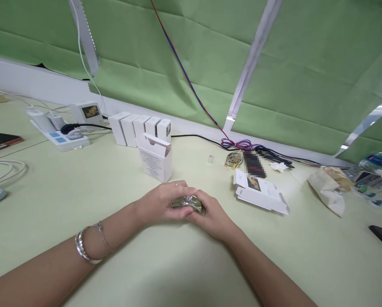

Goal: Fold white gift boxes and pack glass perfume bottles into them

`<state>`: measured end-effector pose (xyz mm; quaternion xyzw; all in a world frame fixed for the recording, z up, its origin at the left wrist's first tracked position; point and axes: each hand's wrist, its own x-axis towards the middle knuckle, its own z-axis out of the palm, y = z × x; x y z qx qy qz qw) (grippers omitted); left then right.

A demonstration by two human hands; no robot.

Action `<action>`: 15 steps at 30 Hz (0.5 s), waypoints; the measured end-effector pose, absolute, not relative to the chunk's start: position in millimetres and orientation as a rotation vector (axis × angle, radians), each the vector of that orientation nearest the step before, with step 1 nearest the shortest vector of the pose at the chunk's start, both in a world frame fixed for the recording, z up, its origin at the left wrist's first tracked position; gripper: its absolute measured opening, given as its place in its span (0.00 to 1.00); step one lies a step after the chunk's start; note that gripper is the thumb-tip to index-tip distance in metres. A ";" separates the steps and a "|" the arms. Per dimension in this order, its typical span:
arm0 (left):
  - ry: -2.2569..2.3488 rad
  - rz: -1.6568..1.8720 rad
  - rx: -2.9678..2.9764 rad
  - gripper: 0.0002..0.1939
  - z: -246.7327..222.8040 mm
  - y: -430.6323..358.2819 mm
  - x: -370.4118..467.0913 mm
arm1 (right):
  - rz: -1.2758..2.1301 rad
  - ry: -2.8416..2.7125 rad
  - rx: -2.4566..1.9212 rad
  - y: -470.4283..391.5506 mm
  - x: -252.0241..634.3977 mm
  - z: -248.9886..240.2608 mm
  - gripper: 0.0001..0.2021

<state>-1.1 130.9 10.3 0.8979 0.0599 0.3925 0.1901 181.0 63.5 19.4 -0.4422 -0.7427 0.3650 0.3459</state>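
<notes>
Both of my hands are closed around a small, rounded glass perfume bottle low over the table. My left hand grips its left side, the thumb at the front and the fingers over the back. On the right side, my right hand holds it with thumb and fingers; the fingertips of both hands meet around it. Part of the bottle is covered by the fingers. Just behind my left hand stands a white carton with its top flaps up. A small clear cap rests farther back.
Several white boxes stand in a row at the back. A flattened opened carton lies right, near a round glass item and bundled cables. A power strip is left; a cloth pouch is far right.
</notes>
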 end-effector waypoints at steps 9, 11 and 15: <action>0.129 1.135 2.509 0.26 10.6 132.0 1.2 | 0.946 -1.929 -1.159 62.6 180.4 19.3 0.15; 0.127 1.147 2.516 0.26 9.7 132.3 1.6 | 0.941 -1.933 -1.156 62.5 180.5 19.4 0.14; 0.129 1.172 2.516 0.25 8.9 132.3 2.0 | 0.927 -1.938 -1.142 63.2 180.7 19.4 0.14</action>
